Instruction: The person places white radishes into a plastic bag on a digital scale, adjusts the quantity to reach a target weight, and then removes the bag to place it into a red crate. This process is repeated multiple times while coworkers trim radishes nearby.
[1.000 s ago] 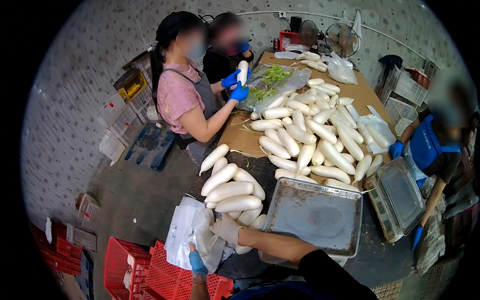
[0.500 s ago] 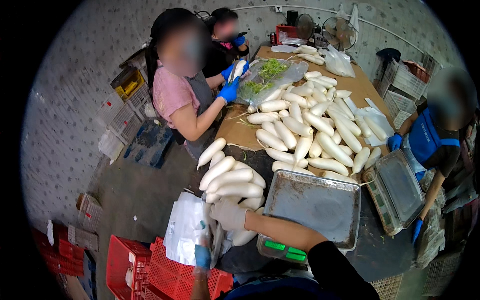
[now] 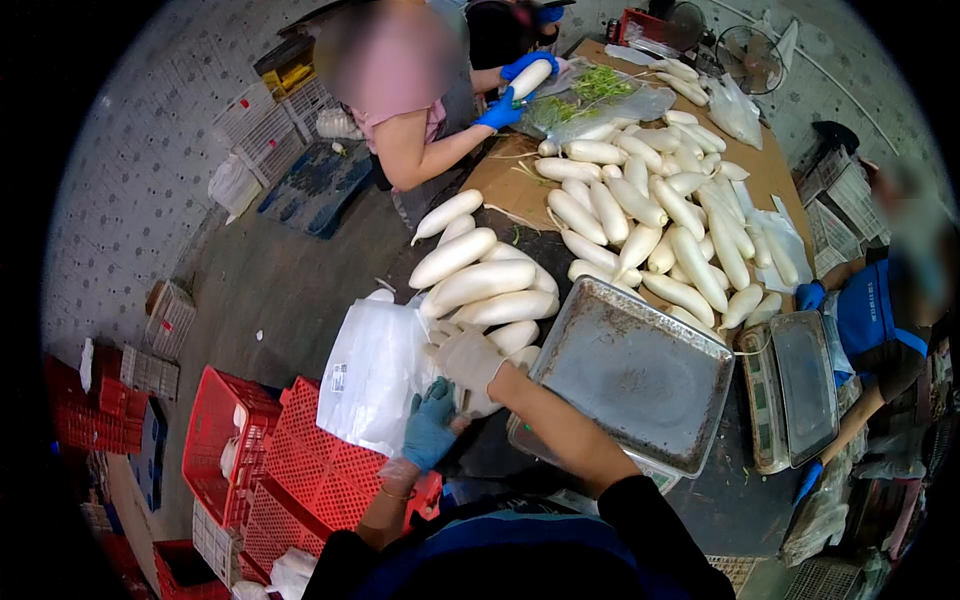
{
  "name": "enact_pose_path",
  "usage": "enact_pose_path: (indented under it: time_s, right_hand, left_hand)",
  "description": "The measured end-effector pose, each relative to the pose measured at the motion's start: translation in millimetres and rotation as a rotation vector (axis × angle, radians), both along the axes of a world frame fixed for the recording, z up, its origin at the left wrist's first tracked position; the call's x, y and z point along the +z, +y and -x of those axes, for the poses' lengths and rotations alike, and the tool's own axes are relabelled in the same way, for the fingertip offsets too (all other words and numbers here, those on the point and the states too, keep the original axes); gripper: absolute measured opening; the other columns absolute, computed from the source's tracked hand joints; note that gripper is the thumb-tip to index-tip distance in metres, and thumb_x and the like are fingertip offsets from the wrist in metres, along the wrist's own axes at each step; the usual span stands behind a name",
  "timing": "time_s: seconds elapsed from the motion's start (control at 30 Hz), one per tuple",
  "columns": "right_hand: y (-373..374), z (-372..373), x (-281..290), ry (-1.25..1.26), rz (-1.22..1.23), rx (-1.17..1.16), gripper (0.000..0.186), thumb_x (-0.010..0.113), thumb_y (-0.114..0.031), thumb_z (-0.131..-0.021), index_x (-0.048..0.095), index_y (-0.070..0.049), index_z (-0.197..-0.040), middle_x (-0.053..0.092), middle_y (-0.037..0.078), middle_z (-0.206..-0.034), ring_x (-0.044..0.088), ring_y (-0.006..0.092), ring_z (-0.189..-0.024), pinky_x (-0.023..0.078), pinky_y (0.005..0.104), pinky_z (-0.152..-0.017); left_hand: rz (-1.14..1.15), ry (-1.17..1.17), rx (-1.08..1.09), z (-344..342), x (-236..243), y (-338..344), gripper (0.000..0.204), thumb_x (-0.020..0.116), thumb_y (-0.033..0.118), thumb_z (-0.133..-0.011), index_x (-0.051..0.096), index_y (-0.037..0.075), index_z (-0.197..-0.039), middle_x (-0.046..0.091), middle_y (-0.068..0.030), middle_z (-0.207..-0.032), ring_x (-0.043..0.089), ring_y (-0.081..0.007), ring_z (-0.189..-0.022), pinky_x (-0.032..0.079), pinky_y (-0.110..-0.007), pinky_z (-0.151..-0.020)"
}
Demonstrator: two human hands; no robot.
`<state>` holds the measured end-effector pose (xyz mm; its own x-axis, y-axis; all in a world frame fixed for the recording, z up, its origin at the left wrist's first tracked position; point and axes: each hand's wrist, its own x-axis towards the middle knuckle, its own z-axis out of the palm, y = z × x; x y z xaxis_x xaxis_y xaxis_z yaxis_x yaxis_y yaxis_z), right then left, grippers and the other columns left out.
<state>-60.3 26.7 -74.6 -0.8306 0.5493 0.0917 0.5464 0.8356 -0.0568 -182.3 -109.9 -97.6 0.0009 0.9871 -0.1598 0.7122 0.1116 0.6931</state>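
Observation:
My left hand (image 3: pixel 430 424), in a blue glove, is at the right edge of a stack of white plastic bags (image 3: pixel 365 370), its fingers bent on the bag plastic. My right hand (image 3: pixel 470 358), in a pale glove, reaches over it among the bags and long white radishes (image 3: pixel 480 283); its fingertips are hidden. Just right of my right hand lies a worn metal tray (image 3: pixel 630 370) on a scale. A larger heap of radishes (image 3: pixel 680 250) covers the cardboard beyond.
A pink-shirted person (image 3: pixel 400 140) holds a radish (image 3: pixel 531 78) in blue gloves beside greens (image 3: pixel 600 85); another stands behind. A co-worker in a blue apron (image 3: pixel 865 310) is at right, by a second scale (image 3: pixel 800 390). Red crates (image 3: pixel 225 440) stand below left; a pallet (image 3: pixel 310 190) lies beyond.
The view has shifted, bringing my body into the lower edge. My left hand has moved up and right toward my right hand. The pink-shirted person has lowered the radish toward the greens.

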Motion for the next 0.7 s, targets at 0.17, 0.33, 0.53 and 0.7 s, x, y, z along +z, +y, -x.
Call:
enact_pose_path:
  time_s: [0.17,0.33,0.53,0.7]
  right_hand:
    - [-25,-17,27,0.128,0.214,-0.006,0.036,0.055,-0.020,-0.085,0.058,-0.007,-0.118,0.057,0.010,-0.123,0.054,0.0277,-0.116,0.048,0.0403,-0.092]
    - [-76,-29,53,0.292,0.339,0.062,0.041,0.055,-0.021,-0.086,0.052,-0.005,-0.124,0.055,0.012,-0.123,0.060,0.0295,-0.104,0.050,0.0413,-0.085]
    - [-103,-30,71,0.397,0.529,-0.040,0.052,0.057,-0.028,-0.086,0.048,-0.006,-0.132,0.056,0.013,-0.123,0.059,0.0317,-0.104,0.049,0.0419,-0.087]
    - [-106,-23,69,0.573,0.636,-0.161,0.062,0.062,-0.036,-0.082,0.045,-0.010,-0.136,0.060,0.014,-0.116,0.062,0.0358,-0.098,0.049,0.0447,-0.085]
  left_hand:
    - [-0.259,-0.169,0.430,75,-7,4,0.064,0.065,0.010,-0.084,0.041,0.000,-0.142,0.047,-0.0278,-0.138,0.050,-0.0338,-0.126,0.043,-0.038,-0.101]
    - [-0.410,0.814,0.198,81,-21,0,0.048,0.063,0.010,-0.079,0.056,0.001,-0.126,0.058,-0.0273,-0.122,0.058,-0.0385,-0.109,0.049,-0.041,-0.090]
    - [0.160,-0.405,0.409,60,33,-9,0.016,0.063,0.014,-0.085,0.061,0.005,-0.073,0.057,0.0021,-0.067,0.054,-0.0133,-0.061,0.045,-0.033,-0.056]
    - [0.104,-0.690,0.143,42,47,3,0.015,0.064,0.016,-0.088,0.068,0.003,-0.082,0.063,0.0007,-0.073,0.054,-0.0087,-0.064,0.044,-0.024,-0.061]
